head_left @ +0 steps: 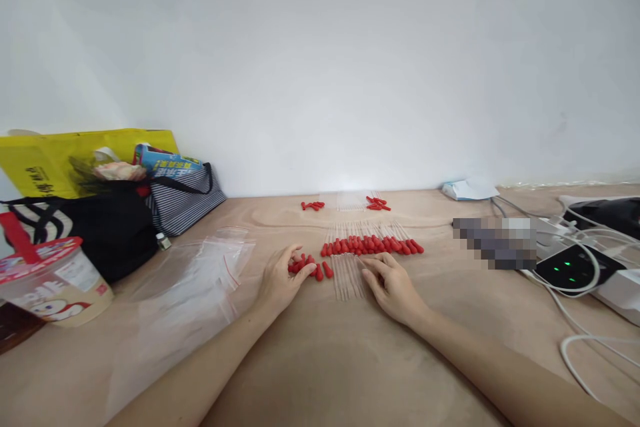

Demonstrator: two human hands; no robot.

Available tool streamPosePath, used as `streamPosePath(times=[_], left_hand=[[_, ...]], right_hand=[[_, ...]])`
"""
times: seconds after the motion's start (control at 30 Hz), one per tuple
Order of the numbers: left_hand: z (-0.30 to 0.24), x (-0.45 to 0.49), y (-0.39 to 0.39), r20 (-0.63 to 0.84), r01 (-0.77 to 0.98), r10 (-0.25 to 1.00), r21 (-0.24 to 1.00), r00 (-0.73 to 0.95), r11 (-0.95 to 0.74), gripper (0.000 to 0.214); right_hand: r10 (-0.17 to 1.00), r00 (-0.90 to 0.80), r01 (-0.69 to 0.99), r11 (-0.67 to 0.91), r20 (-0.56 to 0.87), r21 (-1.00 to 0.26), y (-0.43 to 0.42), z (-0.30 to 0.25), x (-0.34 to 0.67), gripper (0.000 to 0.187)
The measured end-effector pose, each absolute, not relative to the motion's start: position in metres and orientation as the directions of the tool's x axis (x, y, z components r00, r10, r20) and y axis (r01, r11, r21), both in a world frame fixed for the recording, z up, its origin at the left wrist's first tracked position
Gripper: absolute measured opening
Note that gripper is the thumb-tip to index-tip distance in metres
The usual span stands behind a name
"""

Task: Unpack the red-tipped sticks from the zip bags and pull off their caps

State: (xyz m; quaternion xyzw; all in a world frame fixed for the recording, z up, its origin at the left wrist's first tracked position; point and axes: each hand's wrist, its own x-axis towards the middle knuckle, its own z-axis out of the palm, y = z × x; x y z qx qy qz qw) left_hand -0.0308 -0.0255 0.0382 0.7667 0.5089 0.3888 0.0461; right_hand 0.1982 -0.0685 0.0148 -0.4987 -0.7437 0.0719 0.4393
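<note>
The counter [310, 363] gives me room to draw back toward myself; its far edge meets the wall [320, 80]. Plastic bags [185, 293] limit the left. Ahead lies a row of red-bulbed tubes [373, 245]. My right hand [397, 287] has its fingers narrowly parted at the clear tubes [345, 283]; my left hand [277, 278] curls loosely round the loose red bulbs [320, 271]. I can't tell if either pinches anything. I'd call this handling tubes and bulbs; the next move calls for a light, single pinch.
</note>
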Motion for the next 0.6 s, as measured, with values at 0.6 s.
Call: streamPosePath(times=[0.6], left_hand=[[0.065,0.016,0.052,0.018,0.912,0.997,0.403,0.074,-0.075,0.032]], right_hand=[[0.81,-0.124,0.627,0.512,0.574,-0.587,-0.071,0.02,0.203,0.027]])
